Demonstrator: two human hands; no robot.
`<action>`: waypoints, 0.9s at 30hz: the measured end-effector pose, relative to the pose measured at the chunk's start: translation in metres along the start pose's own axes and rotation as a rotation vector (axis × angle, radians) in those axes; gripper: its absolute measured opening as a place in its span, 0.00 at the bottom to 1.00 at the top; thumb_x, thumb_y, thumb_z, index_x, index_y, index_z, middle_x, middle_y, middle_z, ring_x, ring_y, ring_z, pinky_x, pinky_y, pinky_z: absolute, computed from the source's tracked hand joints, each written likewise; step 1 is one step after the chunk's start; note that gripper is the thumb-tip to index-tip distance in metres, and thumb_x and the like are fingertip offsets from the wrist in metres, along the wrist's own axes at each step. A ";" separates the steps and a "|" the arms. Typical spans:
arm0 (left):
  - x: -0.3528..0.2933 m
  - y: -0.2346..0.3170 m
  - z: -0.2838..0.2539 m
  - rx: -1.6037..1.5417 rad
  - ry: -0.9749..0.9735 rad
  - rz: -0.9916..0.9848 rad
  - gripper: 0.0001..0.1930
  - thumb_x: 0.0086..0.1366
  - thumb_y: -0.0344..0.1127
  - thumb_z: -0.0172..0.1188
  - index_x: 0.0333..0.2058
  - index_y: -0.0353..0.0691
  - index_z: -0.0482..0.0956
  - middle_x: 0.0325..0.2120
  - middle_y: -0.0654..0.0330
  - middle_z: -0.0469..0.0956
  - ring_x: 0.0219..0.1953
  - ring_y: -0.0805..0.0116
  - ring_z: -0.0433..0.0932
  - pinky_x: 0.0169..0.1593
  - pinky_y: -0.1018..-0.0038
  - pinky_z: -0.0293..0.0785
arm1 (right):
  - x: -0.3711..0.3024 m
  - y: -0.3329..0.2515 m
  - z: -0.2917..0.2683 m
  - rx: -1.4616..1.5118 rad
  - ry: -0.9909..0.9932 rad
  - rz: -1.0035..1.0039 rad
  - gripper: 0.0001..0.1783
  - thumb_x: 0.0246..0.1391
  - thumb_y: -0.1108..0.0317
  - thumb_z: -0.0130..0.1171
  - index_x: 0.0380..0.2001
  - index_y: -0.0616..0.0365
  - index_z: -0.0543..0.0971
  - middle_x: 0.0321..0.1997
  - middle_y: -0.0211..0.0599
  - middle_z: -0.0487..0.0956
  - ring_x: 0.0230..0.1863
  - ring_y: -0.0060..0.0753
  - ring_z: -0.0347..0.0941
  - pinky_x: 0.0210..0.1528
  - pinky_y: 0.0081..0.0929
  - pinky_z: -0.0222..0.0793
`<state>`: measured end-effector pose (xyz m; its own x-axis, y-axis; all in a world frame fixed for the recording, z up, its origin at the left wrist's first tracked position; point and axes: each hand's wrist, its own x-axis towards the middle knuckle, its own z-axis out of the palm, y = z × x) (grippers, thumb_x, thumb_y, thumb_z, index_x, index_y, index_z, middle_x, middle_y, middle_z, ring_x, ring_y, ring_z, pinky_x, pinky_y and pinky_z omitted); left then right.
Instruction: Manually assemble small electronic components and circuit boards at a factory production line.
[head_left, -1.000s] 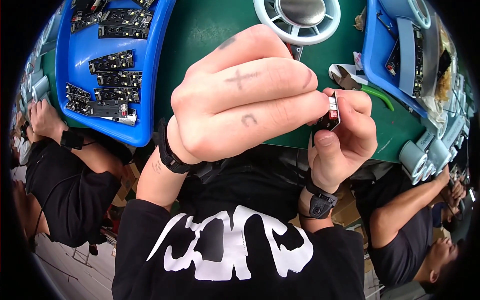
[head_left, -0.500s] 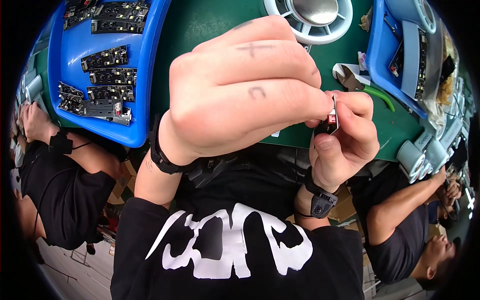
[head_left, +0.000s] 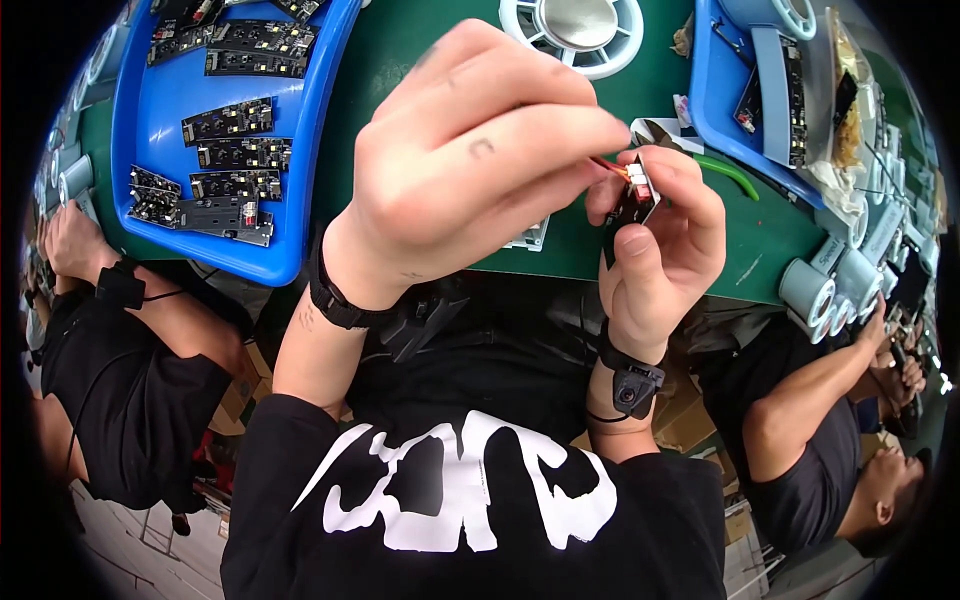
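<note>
Above the near edge of the green worktop [head_left: 420,60], held up close to the camera: small black circuit module [head_left: 630,205], narrow and upright, with a pale connector block and red marks at its top end, thin red and orange wires [head_left: 608,166] running off leftward. Pinched in the right hand [head_left: 655,260], thumb pressed on the lower front face, fingers curled round behind and over the top. Back and lower end of the module hidden by those fingers; fine detail of the connector too small to make out.

Left hand [head_left: 470,170] looming large (fisheye stretch), knuckles toward the lens, fingers bunched together with tips closing on the wires just beside the connector; exact fingertip contact covered by the hand itself. Both forearms rising from below, black band on each wrist.

On the worktop beyond: blue tray [head_left: 160,120] of dark circuit boards to the left, round white fan grille [head_left: 580,30] at top, cut off by the frame, second blue tray [head_left: 720,100] to the right. Other people seated at either side.
</note>
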<state>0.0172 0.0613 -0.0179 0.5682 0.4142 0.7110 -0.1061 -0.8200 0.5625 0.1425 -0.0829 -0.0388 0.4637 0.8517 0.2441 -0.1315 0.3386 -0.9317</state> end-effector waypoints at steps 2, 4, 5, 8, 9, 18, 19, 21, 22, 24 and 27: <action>-0.003 0.009 -0.003 0.005 0.037 -0.084 0.17 0.45 0.20 0.75 0.37 0.36 0.86 0.33 0.56 0.82 0.30 0.63 0.78 0.34 0.74 0.76 | -0.001 -0.002 0.003 0.059 0.096 0.082 0.25 0.60 0.65 0.67 0.57 0.66 0.73 0.53 0.49 0.77 0.39 0.34 0.76 0.36 0.28 0.73; -0.004 0.015 -0.004 0.001 0.113 -0.266 0.17 0.46 0.19 0.75 0.38 0.35 0.86 0.35 0.56 0.82 0.32 0.62 0.80 0.36 0.73 0.78 | 0.002 -0.003 0.001 0.079 0.102 0.092 0.25 0.61 0.65 0.66 0.57 0.66 0.73 0.52 0.48 0.78 0.39 0.33 0.76 0.36 0.27 0.73; -0.005 0.016 -0.006 0.001 0.116 -0.248 0.17 0.46 0.19 0.75 0.38 0.35 0.86 0.35 0.56 0.82 0.32 0.62 0.80 0.36 0.73 0.78 | 0.003 -0.003 0.001 0.110 0.098 0.123 0.24 0.62 0.66 0.65 0.58 0.66 0.73 0.51 0.46 0.79 0.40 0.33 0.76 0.36 0.27 0.72; -0.013 0.015 -0.010 0.112 -0.037 -0.214 0.16 0.48 0.19 0.73 0.38 0.36 0.86 0.34 0.57 0.82 0.33 0.64 0.81 0.36 0.75 0.79 | 0.005 -0.004 0.002 0.133 0.100 0.134 0.23 0.63 0.68 0.63 0.58 0.66 0.73 0.50 0.45 0.79 0.40 0.32 0.77 0.36 0.26 0.71; -0.013 0.014 -0.010 0.112 -0.034 -0.204 0.16 0.48 0.19 0.73 0.38 0.36 0.86 0.34 0.57 0.82 0.33 0.64 0.81 0.36 0.75 0.79 | 0.005 -0.004 0.002 0.126 0.109 0.130 0.22 0.63 0.69 0.63 0.58 0.66 0.73 0.49 0.44 0.80 0.40 0.31 0.77 0.36 0.26 0.72; -0.011 0.011 -0.003 0.081 -0.049 -0.114 0.11 0.50 0.25 0.72 0.34 0.40 0.85 0.27 0.63 0.79 0.30 0.64 0.80 0.32 0.73 0.77 | -0.004 0.001 0.012 -0.043 0.178 0.009 0.22 0.60 0.82 0.61 0.57 0.67 0.74 0.53 0.44 0.78 0.45 0.30 0.79 0.42 0.24 0.76; -0.011 0.010 -0.002 0.086 -0.057 -0.103 0.10 0.50 0.26 0.72 0.33 0.40 0.85 0.27 0.63 0.79 0.29 0.64 0.80 0.31 0.72 0.76 | -0.005 0.000 0.011 -0.043 0.177 0.009 0.22 0.60 0.82 0.61 0.57 0.67 0.74 0.53 0.44 0.78 0.45 0.30 0.79 0.42 0.24 0.76; -0.010 0.011 -0.002 0.091 -0.064 -0.095 0.09 0.50 0.26 0.72 0.32 0.40 0.84 0.26 0.63 0.79 0.28 0.64 0.79 0.30 0.72 0.75 | -0.008 0.000 0.009 -0.183 0.136 -0.047 0.22 0.58 0.85 0.62 0.56 0.68 0.75 0.56 0.45 0.76 0.46 0.31 0.79 0.45 0.25 0.78; -0.009 0.012 -0.003 0.100 -0.077 -0.093 0.09 0.50 0.26 0.72 0.32 0.41 0.84 0.25 0.63 0.78 0.27 0.64 0.78 0.29 0.72 0.75 | -0.010 0.001 0.008 -0.253 0.115 -0.074 0.23 0.56 0.87 0.62 0.55 0.68 0.75 0.57 0.45 0.75 0.47 0.31 0.79 0.47 0.25 0.79; -0.007 0.014 -0.004 0.114 -0.103 -0.090 0.09 0.50 0.27 0.72 0.31 0.41 0.84 0.23 0.64 0.77 0.25 0.65 0.77 0.27 0.72 0.73 | -0.012 0.004 0.007 -0.276 0.106 -0.095 0.22 0.56 0.87 0.62 0.54 0.69 0.76 0.57 0.46 0.74 0.47 0.32 0.79 0.48 0.26 0.79; -0.007 0.013 -0.005 0.113 -0.107 -0.073 0.09 0.49 0.27 0.72 0.31 0.41 0.84 0.23 0.64 0.76 0.24 0.65 0.76 0.26 0.72 0.72 | -0.014 0.007 0.006 -0.326 0.088 -0.139 0.21 0.54 0.89 0.63 0.52 0.70 0.77 0.58 0.47 0.72 0.47 0.33 0.79 0.50 0.27 0.80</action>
<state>0.0079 0.0494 -0.0133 0.6556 0.4351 0.6172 0.0276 -0.8306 0.5562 0.1295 -0.0905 -0.0470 0.5331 0.7638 0.3640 0.2181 0.2916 -0.9313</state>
